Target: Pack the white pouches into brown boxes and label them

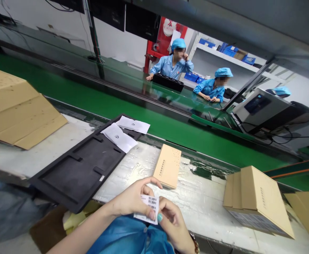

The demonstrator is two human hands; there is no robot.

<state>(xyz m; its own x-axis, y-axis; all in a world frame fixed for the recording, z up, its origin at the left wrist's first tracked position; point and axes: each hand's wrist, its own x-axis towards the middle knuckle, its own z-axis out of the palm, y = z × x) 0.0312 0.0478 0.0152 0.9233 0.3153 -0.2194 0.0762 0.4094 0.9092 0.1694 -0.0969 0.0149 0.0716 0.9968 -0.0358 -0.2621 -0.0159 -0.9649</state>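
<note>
A small white barcode label sheet (153, 201) is held low in front of me, close to the blue clothing on my body. My left hand (131, 199) grips its left side, with the thumb lying across the front. At the lower right edge, my right hand (174, 222) pinches the sheet between a green-nailed thumb and curled fingers. Just beyond my hands, a closed tan cardboard box (168, 165) with dark printing lies on the worn, light-coloured bench (194, 197). Whether the sheet is one layer or several I cannot tell.
Left of the box is a black tray (85, 173) with two white packets (119, 137) at its far end. Flattened cardboard (19, 106) lies further left. Stacked boxes (260, 201) stand right. Beyond runs a green conveyor belt (154, 127), with two people in blue across it.
</note>
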